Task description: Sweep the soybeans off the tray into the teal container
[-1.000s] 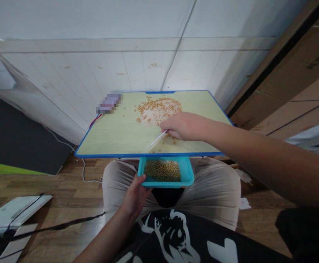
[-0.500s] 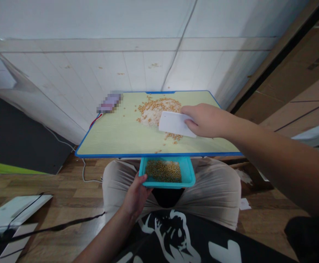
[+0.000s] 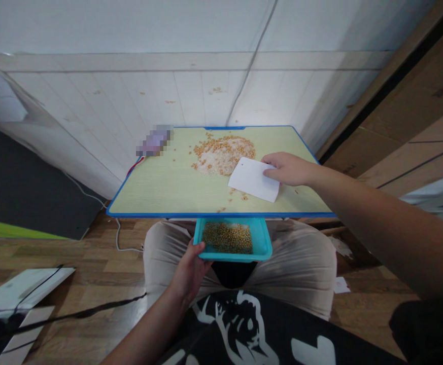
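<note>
My right hand point(image 3: 287, 168) pinches a flat white scraper point(image 3: 254, 178) by its right side, tilted low over the tabletop. Beside the scraper's upper left lies a pile of white rice grains point(image 3: 217, 158) mixed with yellow soybeans point(image 3: 225, 139). A few loose soybeans show at the scraper's lower edge. Below the table's front edge, my left hand point(image 3: 193, 266) grips the left front corner of a turquoise plastic tray point(image 3: 262, 246), thumb over the rim. Inside the tray is a layer of soybeans point(image 3: 229, 237).
The small folding table point(image 3: 156, 195) has a pale green top and blue rim, against a white wall point(image 3: 130, 96). A blurred-out purple item point(image 3: 155, 142) with a red cord sits at its back left corner. Cardboard boxes point(image 3: 407, 106) stand at right. My knees are under the table.
My right hand has moved slightly right and toward me, turning the scraper so more of its face shows and drawing it off the pile. The left hand and tray stay in place.
</note>
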The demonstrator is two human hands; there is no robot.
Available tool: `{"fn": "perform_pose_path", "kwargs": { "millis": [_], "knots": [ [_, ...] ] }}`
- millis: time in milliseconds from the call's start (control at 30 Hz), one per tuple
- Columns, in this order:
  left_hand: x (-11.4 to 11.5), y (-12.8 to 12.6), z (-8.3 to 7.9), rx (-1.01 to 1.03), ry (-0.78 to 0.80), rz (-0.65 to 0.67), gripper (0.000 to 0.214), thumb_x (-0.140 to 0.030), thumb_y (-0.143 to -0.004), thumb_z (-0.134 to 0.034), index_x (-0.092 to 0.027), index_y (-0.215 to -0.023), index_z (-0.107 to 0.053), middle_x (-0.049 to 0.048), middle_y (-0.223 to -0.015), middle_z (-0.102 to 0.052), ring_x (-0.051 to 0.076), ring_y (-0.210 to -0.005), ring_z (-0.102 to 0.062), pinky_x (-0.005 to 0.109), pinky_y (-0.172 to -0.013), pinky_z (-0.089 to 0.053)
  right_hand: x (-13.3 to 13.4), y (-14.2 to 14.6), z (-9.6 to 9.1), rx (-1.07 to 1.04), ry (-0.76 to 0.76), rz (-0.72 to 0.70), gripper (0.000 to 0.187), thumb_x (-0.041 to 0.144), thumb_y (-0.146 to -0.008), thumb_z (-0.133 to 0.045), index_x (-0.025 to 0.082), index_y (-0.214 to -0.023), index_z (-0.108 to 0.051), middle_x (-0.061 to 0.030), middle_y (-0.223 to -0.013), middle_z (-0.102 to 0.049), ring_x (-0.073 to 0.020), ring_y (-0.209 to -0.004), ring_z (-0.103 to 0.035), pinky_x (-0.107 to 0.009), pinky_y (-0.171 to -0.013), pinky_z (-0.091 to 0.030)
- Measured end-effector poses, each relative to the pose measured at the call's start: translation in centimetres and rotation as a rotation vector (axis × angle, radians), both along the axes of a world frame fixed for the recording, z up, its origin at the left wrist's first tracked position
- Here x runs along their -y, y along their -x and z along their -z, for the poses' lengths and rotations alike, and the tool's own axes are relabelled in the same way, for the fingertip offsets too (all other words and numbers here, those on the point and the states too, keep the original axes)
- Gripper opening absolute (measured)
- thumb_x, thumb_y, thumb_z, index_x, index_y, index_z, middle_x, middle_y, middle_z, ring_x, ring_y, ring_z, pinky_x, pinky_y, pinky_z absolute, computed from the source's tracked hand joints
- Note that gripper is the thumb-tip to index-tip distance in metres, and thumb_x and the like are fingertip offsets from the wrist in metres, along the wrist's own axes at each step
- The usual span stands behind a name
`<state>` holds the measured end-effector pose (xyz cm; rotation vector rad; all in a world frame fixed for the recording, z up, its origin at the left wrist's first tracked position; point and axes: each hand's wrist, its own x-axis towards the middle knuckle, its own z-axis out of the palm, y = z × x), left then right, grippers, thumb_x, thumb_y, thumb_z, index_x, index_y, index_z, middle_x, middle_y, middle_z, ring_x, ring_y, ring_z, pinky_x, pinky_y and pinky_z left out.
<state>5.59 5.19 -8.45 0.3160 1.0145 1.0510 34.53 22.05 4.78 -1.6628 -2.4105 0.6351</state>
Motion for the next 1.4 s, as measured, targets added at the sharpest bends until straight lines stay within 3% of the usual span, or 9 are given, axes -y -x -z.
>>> {"fn": "perform_pose_path", "kwargs": {
  "millis": [300,567,967,1167,1400],
  "knots": [
    [0.0,-0.1,-0.3,-0.003,0.015,0.006,0.060,-0.037,-0.064,-0.083,-0.022,-0.120,-0.070,0.0086,-0.121,-0.078,0.032,-0.125,-0.065,0.039,-0.095,-0.054,0.0,0.6,0.5,-0.031,0.034,0.018,0.017,0.012,-0.083,-0.059,0.016,-0.094,-0.071,-0.0066,-0.092,-0.078,-0.0200,-0.083,-0.070,-0.024,-0.068,-0.049],
    [0.0,-0.1,-0.3,-0.003,0.020,-0.001,0.068,-0.040,-0.060,-0.087,-0.021,-0.123,-0.068,0.0088,-0.126,-0.076,0.032,-0.126,-0.064,0.037,-0.095,-0.054,0.2,0.8,0.9,-0.087,0.108,0.027,0.018,0.013,-0.085,-0.059,0.015,-0.097,-0.071,-0.0052,-0.081,-0.075,-0.0188,-0.077,-0.069,-0.023,-0.064,-0.050],
    [0.0,0.0,-0.5,-0.011,0.008,0.015,0.065,-0.037,-0.066,-0.084,-0.019,-0.126,-0.066,0.0122,-0.133,-0.073,0.034,-0.131,-0.062,0.039,-0.097,-0.053,0.3,1.1,1.5,-0.197,0.294,0.017,0.011,0.023,-0.085,-0.065,0.017,-0.094,-0.067,-0.0027,-0.072,-0.070,-0.0156,-0.060,-0.064,-0.023,-0.050,-0.049],
    [0.0,0.1,-0.3,-0.015,-0.009,0.019,0.058,-0.038,-0.069,-0.081,-0.021,-0.124,-0.069,0.0109,-0.126,-0.076,0.035,-0.132,-0.061,0.044,-0.103,-0.052,0.3,1.2,1.8,-0.227,0.331,0.011,0.009,0.025,-0.084,-0.068,0.018,-0.089,-0.066,-0.0014,-0.068,-0.067,-0.0147,-0.057,-0.061,-0.023,-0.049,-0.047],
    [0.0,-0.1,-0.7,-0.009,-0.012,0.020,0.063,-0.036,-0.066,-0.083,-0.021,-0.125,-0.068,0.0098,-0.123,-0.077,0.034,-0.130,-0.062,0.042,-0.100,-0.053,-0.1,1.1,1.9,-0.222,0.342,-0.042,0.011,0.028,-0.084,-0.069,0.017,-0.087,-0.067,-0.0003,-0.068,-0.066,-0.0134,-0.058,-0.060,-0.023,-0.051,-0.047]
  ]
}}
